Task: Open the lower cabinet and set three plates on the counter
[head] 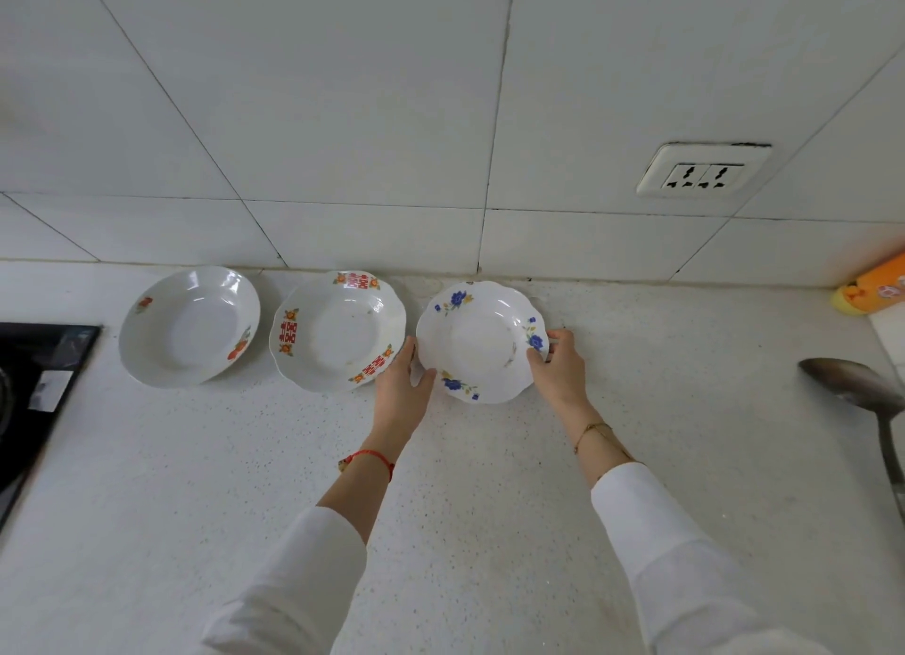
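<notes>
Three white plates stand in a row at the back of the speckled counter (pixel 245 458), close to the tiled wall. The left plate (pixel 188 326) has orange flowers. The middle plate (pixel 338 331) carries red characters and orange flowers. The right plate (pixel 480 341) has blue flowers and a scalloped rim. My left hand (pixel 399 390) grips its left rim and my right hand (pixel 558 365) grips its right rim. The plate rests on or just above the counter; I cannot tell which. The lower cabinet is out of view.
A black cooktop (pixel 34 385) sits at the left edge. At the right lie a large metal spoon (pixel 867 400) and an orange and yellow pack (pixel 876 287) against the wall. A wall socket (pixel 702 172) is above the right plate.
</notes>
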A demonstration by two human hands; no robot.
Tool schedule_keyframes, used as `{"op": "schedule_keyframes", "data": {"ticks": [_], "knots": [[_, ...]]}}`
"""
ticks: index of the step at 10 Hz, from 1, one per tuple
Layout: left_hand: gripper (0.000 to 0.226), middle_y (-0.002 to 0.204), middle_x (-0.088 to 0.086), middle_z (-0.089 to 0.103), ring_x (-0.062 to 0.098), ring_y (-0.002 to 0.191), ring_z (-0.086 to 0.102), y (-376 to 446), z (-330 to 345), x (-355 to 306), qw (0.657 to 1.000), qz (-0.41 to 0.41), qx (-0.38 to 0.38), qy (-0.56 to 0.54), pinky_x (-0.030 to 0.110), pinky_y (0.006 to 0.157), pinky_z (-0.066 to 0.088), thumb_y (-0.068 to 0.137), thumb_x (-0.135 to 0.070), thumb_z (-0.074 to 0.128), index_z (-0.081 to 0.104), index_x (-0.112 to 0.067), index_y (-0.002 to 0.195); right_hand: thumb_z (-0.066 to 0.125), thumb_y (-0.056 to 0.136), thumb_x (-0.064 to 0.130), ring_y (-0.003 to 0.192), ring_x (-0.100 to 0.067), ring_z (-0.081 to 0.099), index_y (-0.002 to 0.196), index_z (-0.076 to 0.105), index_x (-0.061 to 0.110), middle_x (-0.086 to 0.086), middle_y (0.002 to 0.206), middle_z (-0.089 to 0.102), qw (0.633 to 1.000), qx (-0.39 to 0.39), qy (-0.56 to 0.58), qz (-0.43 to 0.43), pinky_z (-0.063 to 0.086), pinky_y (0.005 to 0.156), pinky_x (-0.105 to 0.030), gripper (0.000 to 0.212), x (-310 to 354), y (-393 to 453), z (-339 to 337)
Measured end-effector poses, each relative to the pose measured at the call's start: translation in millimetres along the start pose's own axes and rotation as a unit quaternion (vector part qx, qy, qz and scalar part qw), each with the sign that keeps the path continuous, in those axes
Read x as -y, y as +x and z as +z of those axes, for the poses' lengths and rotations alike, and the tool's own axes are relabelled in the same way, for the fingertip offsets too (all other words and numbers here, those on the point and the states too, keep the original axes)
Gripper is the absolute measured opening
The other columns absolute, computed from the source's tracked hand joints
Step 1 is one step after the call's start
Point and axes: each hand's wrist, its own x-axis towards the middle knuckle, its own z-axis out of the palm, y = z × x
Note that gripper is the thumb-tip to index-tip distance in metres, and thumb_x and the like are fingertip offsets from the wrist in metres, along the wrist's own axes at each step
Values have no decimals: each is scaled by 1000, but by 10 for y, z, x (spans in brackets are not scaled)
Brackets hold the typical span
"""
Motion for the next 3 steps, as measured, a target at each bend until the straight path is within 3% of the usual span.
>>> {"op": "schedule_keyframes", "data": {"ticks": [1, 2, 3], "knots": [[56, 143, 8, 52, 29, 133, 46, -97, -136, -74, 999, 25, -3, 22, 49, 111, 38, 92, -18, 62, 43, -12, 144, 59, 92, 21, 108, -29, 57, 130, 39, 2, -18, 125, 55, 999, 17, -45, 1, 49, 77, -30, 47, 85, -94, -82], [47, 133, 8, 60, 30, 125, 53, -231, -340, -127, 996, 73, -18, 49, 40, 109, 40, 91, -20, 64, 53, -15, 137, 54, 94, 27, 121, -34, 45, 134, 39, 3, -18, 133, 48, 990, 21, -133, -44, 43, 94, -38, 49, 203, -201, -173], [46, 135, 9, 59, 29, 124, 55, -385, -577, -176, 991, 87, -32, 93, 40, 107, 40, 91, -22, 64, 54, -17, 136, 50, 96, 28, 123, -33, 42, 136, 41, 6, -15, 135, 49, 977, 33, -182, -102, 41, 100, -42, 47, 401, -381, -316]]}}
